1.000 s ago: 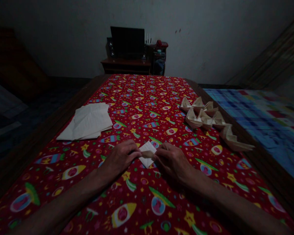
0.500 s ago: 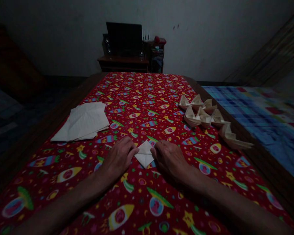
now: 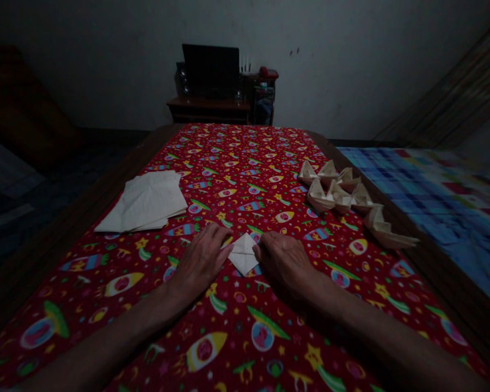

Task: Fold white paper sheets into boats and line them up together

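Observation:
A small white folded paper [image 3: 244,256] lies on the red printed cloth as a diamond, with a crease across its middle. My left hand [image 3: 204,253] is at its left corner, thumb on the edge and the other fingers curled just beyond. At the opposite corner, my right hand [image 3: 286,258] pinches the paper between thumb and bent fingers. The fingertips of the right hand are partly hidden behind its knuckles.
A stack of paper sheets [image 3: 147,201] lies to the left. Several folded paper boats [image 3: 335,188] stand in rows at the right, near the table's dark wooden edge [image 3: 445,277]. Farther back, a black monitor [image 3: 211,71] sits on a low desk [image 3: 208,106].
The view has tilted and shifted slightly. My left fingers have loosened and straightened a little at the paper's corner. My right hand keeps its pinch, and the paper stays nearly in place.

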Action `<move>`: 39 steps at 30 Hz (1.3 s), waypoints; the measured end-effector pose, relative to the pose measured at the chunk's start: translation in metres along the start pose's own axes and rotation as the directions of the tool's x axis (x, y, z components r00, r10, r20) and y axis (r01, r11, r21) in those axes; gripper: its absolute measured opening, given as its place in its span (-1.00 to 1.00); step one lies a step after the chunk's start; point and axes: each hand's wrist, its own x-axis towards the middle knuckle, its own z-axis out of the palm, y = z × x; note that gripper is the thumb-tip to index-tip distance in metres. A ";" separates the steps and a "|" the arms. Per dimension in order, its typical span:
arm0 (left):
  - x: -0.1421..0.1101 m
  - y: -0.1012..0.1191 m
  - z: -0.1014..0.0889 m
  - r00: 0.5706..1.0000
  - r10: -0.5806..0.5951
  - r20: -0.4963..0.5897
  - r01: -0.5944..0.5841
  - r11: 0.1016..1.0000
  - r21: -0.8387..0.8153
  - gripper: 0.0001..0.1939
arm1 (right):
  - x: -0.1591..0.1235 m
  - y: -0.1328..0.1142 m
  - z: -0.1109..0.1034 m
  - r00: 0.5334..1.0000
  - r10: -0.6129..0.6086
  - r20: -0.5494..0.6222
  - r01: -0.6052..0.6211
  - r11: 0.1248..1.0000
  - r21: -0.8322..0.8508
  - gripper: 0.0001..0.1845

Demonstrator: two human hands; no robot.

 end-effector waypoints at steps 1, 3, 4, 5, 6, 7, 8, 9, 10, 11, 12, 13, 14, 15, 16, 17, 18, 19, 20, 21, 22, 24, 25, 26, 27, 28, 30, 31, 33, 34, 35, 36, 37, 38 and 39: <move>0.000 -0.001 0.000 1.000 -0.008 -0.002 0.008 1.000 0.017 -0.80 | 0.000 -0.001 -0.002 1.000 0.002 0.014 -0.002 1.000 -0.012 -0.83; 0.000 -0.003 0.001 1.000 -0.022 -0.011 0.022 0.998 0.059 -0.77 | 0.002 -0.005 -0.007 0.998 -0.047 0.041 0.049 0.998 -0.027 -0.76; 0.000 -0.003 0.001 1.000 -0.024 -0.015 0.025 0.997 0.075 -0.75 | 0.002 -0.006 -0.009 0.993 -0.102 0.053 0.104 0.994 -0.025 -0.69; 0.000 -0.004 0.001 1.000 -0.024 -0.017 0.025 0.996 0.087 -0.74 | 0.003 -0.007 -0.011 0.984 -0.165 0.065 0.167 0.986 -0.019 -0.63; 0.000 -0.004 0.001 1.000 -0.023 -0.019 0.025 0.995 0.094 -0.73 | 0.003 -0.007 -0.012 0.971 -0.227 0.081 0.228 0.974 -0.008 -0.59; -0.001 -0.004 0.000 1.000 -0.024 -0.019 0.026 0.995 0.100 -0.72 | 0.003 -0.007 -0.012 0.956 -0.275 0.104 0.276 0.961 0.008 -0.58; -0.001 -0.003 0.000 0.999 -0.028 -0.017 0.030 0.994 0.107 -0.72 | 0.002 -0.006 -0.013 0.942 -0.307 0.135 0.306 0.951 0.029 -0.58; -0.002 -0.003 -0.002 0.999 -0.033 -0.020 0.035 0.993 0.115 -0.70 | 0.000 -0.004 -0.013 0.932 -0.321 0.167 0.317 0.947 0.051 -0.58; -0.002 -0.002 -0.003 0.999 -0.032 -0.027 0.035 0.992 0.124 -0.68 | -0.002 -0.002 -0.012 0.925 -0.326 0.194 0.318 0.945 0.073 -0.56; -0.002 -0.002 -0.004 0.999 -0.014 -0.032 0.018 0.991 0.133 -0.66 | -0.004 0.000 -0.011 0.920 -0.330 0.213 0.317 0.944 0.093 -0.54; -0.002 -0.001 -0.006 0.999 0.030 -0.022 -0.026 0.989 0.143 -0.64 | -0.007 0.002 -0.011 0.917 -0.332 0.221 0.314 0.943 0.110 -0.50; -0.002 -0.001 -0.007 0.995 0.100 0.003 -0.099 0.984 0.151 -0.62 | -0.010 0.004 -0.010 0.918 -0.332 0.218 0.313 0.942 0.119 -0.48; -0.002 -0.001 -0.008 0.982 0.183 0.044 -0.187 0.970 0.154 -0.59 | -0.013 0.006 -0.009 0.920 -0.331 0.207 0.312 0.942 0.121 -0.46; -0.001 -0.002 -0.009 0.960 0.263 0.092 -0.274 0.950 0.150 -0.57 | -0.015 0.007 -0.009 0.924 -0.331 0.194 0.312 0.942 0.120 -0.44; -0.001 -0.003 -0.010 0.935 0.327 0.137 -0.345 0.928 0.142 -0.55 | -0.018 0.008 -0.010 0.926 -0.329 0.185 0.312 0.943 0.117 -0.43; -0.001 -0.004 -0.010 0.915 0.366 0.170 -0.390 0.911 0.135 -0.52 | -0.021 0.009 -0.011 0.928 -0.326 0.182 0.309 0.944 0.113 -0.41; -0.002 -0.006 -0.011 0.903 0.384 0.194 -0.412 0.902 0.130 -0.48 | -0.024 0.009 -0.013 0.929 -0.320 0.186 0.305 0.946 0.108 -0.40; -0.003 -0.007 -0.011 0.898 0.387 0.209 -0.417 0.900 0.128 -0.45 | -0.026 0.009 -0.016 0.930 -0.313 0.193 0.299 0.949 0.101 -0.40; -0.004 -0.009 -0.012 0.895 0.383 0.227 -0.418 0.899 0.130 -0.42 | -0.028 0.009 -0.019 0.930 -0.305 0.204 0.291 0.952 0.093 -0.40; -0.006 -0.010 -0.013 0.893 0.377 0.245 -0.416 0.900 0.132 -0.39 | -0.030 0.009 -0.022 0.932 -0.295 0.211 0.283 0.955 0.084 -0.40; -0.008 -0.011 -0.015 0.894 0.365 0.261 -0.408 0.903 0.135 -0.37 | -0.032 0.009 -0.024 0.934 -0.288 0.212 0.278 0.958 0.073 -0.41; -0.014 -0.013 -0.017 0.901 0.337 0.273 -0.384 0.912 0.141 -0.35 | -0.034 0.009 -0.027 0.938 -0.283 0.199 0.278 0.959 0.053 -0.44; -0.016 -0.013 -0.018 0.908 0.324 0.265 -0.369 0.919 0.140 -0.35 | -0.035 0.009 -0.027 0.941 -0.282 0.188 0.280 0.959 0.042 -0.45; -0.018 -0.014 -0.018 0.916 0.315 0.247 -0.354 0.926 0.134 -0.35 | -0.036 0.009 -0.027 0.944 -0.281 0.172 0.280 0.960 0.030 -0.47; -0.020 -0.014 -0.018 0.924 0.312 0.222 -0.343 0.932 0.120 -0.37 | -0.036 0.009 -0.025 0.949 -0.277 0.151 0.278 0.960 0.015 -0.48; -0.021 -0.013 -0.018 0.929 0.314 0.194 -0.337 0.936 0.098 -0.39 | -0.037 0.008 -0.023 0.954 -0.272 0.129 0.274 0.962 -0.002 -0.50; -0.020 -0.011 -0.017 0.942 0.309 0.131 -0.317 0.947 0.044 -0.47 | -0.039 0.007 -0.019 0.961 -0.262 0.089 0.266 0.963 -0.039 -0.51; -0.019 -0.009 -0.016 0.950 0.296 0.098 -0.300 0.954 0.018 -0.52 | -0.039 0.006 -0.017 0.962 -0.261 0.075 0.265 0.962 -0.057 -0.52; -0.014 -0.004 -0.014 0.971 0.236 0.032 -0.235 0.972 -0.016 -0.65 | -0.040 0.004 -0.014 0.962 -0.265 0.060 0.270 0.959 -0.090 -0.53; -0.011 -0.001 -0.014 0.981 0.193 0.013 -0.193 0.981 -0.015 -0.74 | -0.039 0.003 -0.014 0.962 -0.266 0.055 0.271 0.957 -0.103 -0.53; -0.008 0.002 -0.013 0.988 0.152 0.007 -0.152 0.988 -0.002 -0.81 | -0.039 0.001 -0.014 0.963 -0.265 0.051 0.269 0.956 -0.114 -0.54; -0.005 0.005 -0.012 0.993 0.117 0.013 -0.117 0.993 0.019 -0.87 | -0.038 0.000 -0.014 0.964 -0.261 0.046 0.264 0.957 -0.122 -0.55; -0.003 0.007 -0.011 0.996 0.085 0.028 -0.086 0.995 0.046 -0.86 | -0.036 -0.002 -0.015 0.966 -0.256 0.040 0.259 0.958 -0.126 -0.57; -0.001 0.008 -0.010 0.997 0.059 0.046 -0.063 0.995 0.075 -0.82 | -0.034 -0.003 -0.015 0.967 -0.253 0.036 0.256 0.959 -0.126 -0.60; 0.001 0.009 -0.009 0.997 0.036 0.063 -0.042 0.994 0.099 -0.79 | -0.032 -0.004 -0.016 0.967 -0.254 0.035 0.256 0.959 -0.121 -0.62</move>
